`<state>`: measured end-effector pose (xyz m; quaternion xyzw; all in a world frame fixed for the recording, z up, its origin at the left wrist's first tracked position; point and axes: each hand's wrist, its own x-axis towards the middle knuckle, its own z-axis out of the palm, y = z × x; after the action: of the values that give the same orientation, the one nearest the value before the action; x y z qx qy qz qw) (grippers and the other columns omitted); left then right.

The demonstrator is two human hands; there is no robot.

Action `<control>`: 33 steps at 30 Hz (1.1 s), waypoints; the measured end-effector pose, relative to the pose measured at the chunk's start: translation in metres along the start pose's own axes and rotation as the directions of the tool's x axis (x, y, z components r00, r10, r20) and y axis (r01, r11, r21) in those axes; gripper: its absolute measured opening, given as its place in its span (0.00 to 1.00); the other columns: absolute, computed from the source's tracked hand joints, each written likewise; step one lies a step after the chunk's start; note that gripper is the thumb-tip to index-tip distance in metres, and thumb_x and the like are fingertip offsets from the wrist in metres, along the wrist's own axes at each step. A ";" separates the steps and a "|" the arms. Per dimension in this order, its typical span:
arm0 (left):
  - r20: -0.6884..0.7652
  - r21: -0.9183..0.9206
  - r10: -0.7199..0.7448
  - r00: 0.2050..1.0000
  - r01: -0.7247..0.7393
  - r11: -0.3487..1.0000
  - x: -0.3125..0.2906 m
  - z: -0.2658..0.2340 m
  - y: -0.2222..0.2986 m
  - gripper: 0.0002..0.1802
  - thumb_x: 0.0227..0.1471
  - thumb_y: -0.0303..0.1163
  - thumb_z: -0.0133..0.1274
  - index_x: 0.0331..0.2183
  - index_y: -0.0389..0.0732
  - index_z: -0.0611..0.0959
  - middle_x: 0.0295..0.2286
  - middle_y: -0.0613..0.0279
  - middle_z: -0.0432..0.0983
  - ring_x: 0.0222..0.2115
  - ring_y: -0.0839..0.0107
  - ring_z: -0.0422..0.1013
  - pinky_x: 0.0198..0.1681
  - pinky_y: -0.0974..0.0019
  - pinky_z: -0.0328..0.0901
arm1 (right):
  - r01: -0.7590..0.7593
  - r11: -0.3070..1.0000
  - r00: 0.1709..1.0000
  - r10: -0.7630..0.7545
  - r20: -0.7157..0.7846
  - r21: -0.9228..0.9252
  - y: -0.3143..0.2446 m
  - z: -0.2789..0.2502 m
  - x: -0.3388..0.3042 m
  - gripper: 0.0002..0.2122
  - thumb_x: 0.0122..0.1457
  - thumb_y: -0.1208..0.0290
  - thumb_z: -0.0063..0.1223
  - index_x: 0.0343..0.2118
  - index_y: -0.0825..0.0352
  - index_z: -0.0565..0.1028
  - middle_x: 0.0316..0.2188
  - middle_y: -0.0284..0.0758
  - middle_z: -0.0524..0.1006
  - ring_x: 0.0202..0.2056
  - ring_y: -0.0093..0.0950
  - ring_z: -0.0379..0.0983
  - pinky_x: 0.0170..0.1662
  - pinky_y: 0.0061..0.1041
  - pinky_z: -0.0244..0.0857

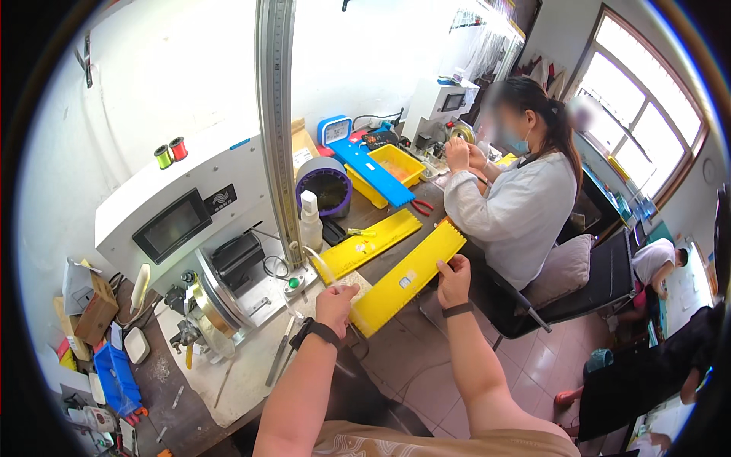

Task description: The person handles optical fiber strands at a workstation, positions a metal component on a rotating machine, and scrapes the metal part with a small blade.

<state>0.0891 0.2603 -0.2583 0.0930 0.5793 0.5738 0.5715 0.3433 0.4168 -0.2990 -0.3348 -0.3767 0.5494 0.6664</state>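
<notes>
Our left hand (336,302) is closed around the near end of a long yellow tray (407,276), fingers curled over its lower corner. Our right hand (454,280) pinches the tray's right edge further up, thumb on top; the fingers underneath are hidden from us. The tray tilts out over the edge of the worktop (251,365), part above the floor (426,381).

Just beyond it a second yellow tray (369,244) lies flat on the worktop, with small parts on it that we cannot make out. To our left stands a white machine (183,221) with a dark screen, and a metal column (278,114) rises past the picture's top edge. A clear bottle (310,222) stands at the column's foot.

Across from us a seated person (518,190) in a white top works with both hands near a yellow bin (392,171); what they handle is too small to tell.
</notes>
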 end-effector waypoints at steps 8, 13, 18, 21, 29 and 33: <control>0.106 0.064 -0.028 0.994 0.022 0.998 -0.002 -0.012 0.007 0.08 0.56 0.35 0.60 0.28 0.45 0.79 0.17 0.75 0.63 0.14 0.80 0.54 0.17 0.69 0.46 | 0.009 0.997 0.998 -0.004 -0.070 0.076 -0.037 0.011 -0.020 0.20 0.58 0.91 0.55 0.50 0.67 0.65 0.45 0.38 0.74 0.47 0.29 0.74 0.56 0.29 0.70; 0.098 0.014 0.200 0.975 -0.202 0.979 0.006 -0.022 -0.008 0.08 0.58 0.36 0.55 0.29 0.43 0.80 0.20 0.72 0.67 0.18 0.77 0.58 0.22 0.68 0.53 | 0.126 0.985 0.989 -0.116 -0.088 0.118 -0.074 -0.005 -0.020 0.20 0.58 0.91 0.52 0.52 0.69 0.64 0.46 0.39 0.75 0.48 0.31 0.75 0.56 0.30 0.70; 0.056 -0.095 0.261 0.964 -0.255 0.962 0.001 -0.030 -0.010 0.10 0.61 0.35 0.50 0.27 0.44 0.76 0.21 0.67 0.70 0.19 0.72 0.63 0.26 0.63 0.62 | 0.229 0.956 0.970 -0.207 -0.129 0.186 -0.117 -0.046 -0.013 0.21 0.58 0.92 0.51 0.53 0.70 0.65 0.47 0.40 0.77 0.49 0.32 0.76 0.56 0.31 0.71; 0.088 -0.327 0.078 0.993 -0.045 0.944 -0.006 -0.035 -0.004 0.12 0.63 0.35 0.46 0.27 0.45 0.73 0.19 0.66 0.69 0.19 0.69 0.69 0.28 0.60 0.70 | 0.117 0.961 0.993 -0.106 -0.060 0.251 -0.144 -0.083 -0.009 0.15 0.62 0.87 0.48 0.52 0.71 0.69 0.48 0.41 0.78 0.51 0.33 0.77 0.56 0.31 0.72; 0.090 -0.298 0.075 0.993 -0.045 0.954 -0.014 -0.037 0.001 0.12 0.65 0.37 0.48 0.28 0.46 0.73 0.18 0.70 0.67 0.18 0.73 0.67 0.22 0.66 0.66 | -0.078 0.964 0.996 0.087 -0.025 0.253 -0.135 -0.114 -0.001 0.13 0.66 0.82 0.45 0.52 0.73 0.72 0.47 0.41 0.81 0.49 0.33 0.79 0.57 0.30 0.72; 0.107 -0.272 0.053 0.993 -0.022 0.962 -0.014 -0.038 0.001 0.11 0.65 0.38 0.48 0.30 0.46 0.74 0.18 0.71 0.68 0.17 0.74 0.67 0.21 0.67 0.64 | -0.192 0.962 0.981 0.185 0.052 0.195 -0.092 -0.088 0.010 0.13 0.65 0.83 0.47 0.51 0.73 0.74 0.47 0.40 0.81 0.48 0.33 0.80 0.55 0.29 0.72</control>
<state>0.0639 0.2287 -0.2610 0.0575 0.4603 0.6522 0.5996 0.4648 0.4081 -0.2617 -0.2915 -0.2972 0.6509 0.6349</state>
